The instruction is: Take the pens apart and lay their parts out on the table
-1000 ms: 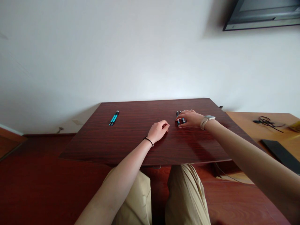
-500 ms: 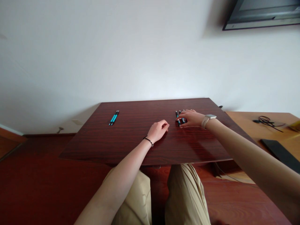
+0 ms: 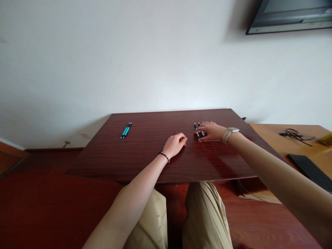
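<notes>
Two pens [image 3: 127,131] are lying side by side, angled alike, in from the worktop's left edge and towards its far left corner; neither hand is near them. A second group of pens [image 3: 195,127] is lying right of centre, towards the far edge, under the right hand [image 3: 211,132]. At least three tips are showing; palm and fingers are hiding the full count.

Progress, judged from the layout: the left pair is looking settled, lined up closely; the right group is looking like the part in hand, its pens sitting less tightly together. How much is remaining there, cannot tell.

Right grip: fingers arching over the group, thumb standing apart from them, fingertips at the leftmost pen; whether they are pinching it, cannot tell. Left hand [image 3: 175,144]: resting around mid-worktop, fingers curling in loosely, nothing visible inside.

Surface: worktop [image 3: 145,152] is showing dark reddish-brown wood grain, with faint sheen near the right forearm; its far edge is running along a pale wall [image 3: 155,52].

Room: a dark screen [image 3: 290,17] is hanging upper right. Beyond the right edge, a lighter side table [image 3: 269,135] is carrying a coiled black cable [image 3: 295,134] and a flat black object [image 3: 308,169]. Reddish floor [image 3: 52,200] is showing beyond the left edge.
</notes>
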Tool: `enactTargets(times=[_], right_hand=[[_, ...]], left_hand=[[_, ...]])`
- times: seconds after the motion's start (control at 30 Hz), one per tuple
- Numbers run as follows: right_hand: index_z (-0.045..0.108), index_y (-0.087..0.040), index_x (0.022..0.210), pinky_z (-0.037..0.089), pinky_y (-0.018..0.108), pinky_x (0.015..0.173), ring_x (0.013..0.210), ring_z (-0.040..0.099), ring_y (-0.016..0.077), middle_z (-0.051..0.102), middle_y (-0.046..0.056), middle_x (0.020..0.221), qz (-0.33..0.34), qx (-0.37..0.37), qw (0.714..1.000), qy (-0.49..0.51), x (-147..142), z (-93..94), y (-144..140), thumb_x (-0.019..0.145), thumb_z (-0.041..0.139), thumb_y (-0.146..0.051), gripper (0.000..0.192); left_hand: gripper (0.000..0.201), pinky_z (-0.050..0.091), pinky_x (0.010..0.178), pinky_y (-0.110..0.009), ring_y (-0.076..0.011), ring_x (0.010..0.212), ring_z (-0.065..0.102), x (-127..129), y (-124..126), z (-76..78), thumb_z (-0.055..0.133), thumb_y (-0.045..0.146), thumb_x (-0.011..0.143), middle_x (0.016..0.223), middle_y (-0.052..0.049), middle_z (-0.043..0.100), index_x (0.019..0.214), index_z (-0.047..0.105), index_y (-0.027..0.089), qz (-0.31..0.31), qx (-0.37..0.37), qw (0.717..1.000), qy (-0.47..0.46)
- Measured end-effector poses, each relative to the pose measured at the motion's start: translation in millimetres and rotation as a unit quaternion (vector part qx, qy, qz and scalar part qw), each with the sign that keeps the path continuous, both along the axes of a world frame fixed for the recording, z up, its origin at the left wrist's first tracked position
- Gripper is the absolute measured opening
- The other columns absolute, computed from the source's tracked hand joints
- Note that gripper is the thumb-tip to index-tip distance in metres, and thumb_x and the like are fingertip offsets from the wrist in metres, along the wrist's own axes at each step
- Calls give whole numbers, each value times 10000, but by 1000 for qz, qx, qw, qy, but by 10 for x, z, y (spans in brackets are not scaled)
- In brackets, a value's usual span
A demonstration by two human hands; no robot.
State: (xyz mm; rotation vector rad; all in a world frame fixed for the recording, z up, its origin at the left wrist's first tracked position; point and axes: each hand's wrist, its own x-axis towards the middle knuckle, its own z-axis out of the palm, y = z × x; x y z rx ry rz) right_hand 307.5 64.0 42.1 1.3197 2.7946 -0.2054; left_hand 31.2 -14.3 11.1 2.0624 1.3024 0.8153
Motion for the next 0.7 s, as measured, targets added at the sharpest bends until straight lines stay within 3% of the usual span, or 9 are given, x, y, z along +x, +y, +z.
enactTargets(times=[0.7], right_hand=[[748, -345, 1366, 440, 580, 1052, 1251, 591, 403, 710, 136, 1317, 5, 3, 1000, 0, 2, -20, 19, 904, 723, -557, 510]], left_hand=[[235, 529, 786, -246, -166, 800, 745, 5, 8, -14, 553, 360, 1056, 858, -7, 805, 912, 693, 238, -1, 3, 1000, 2]])
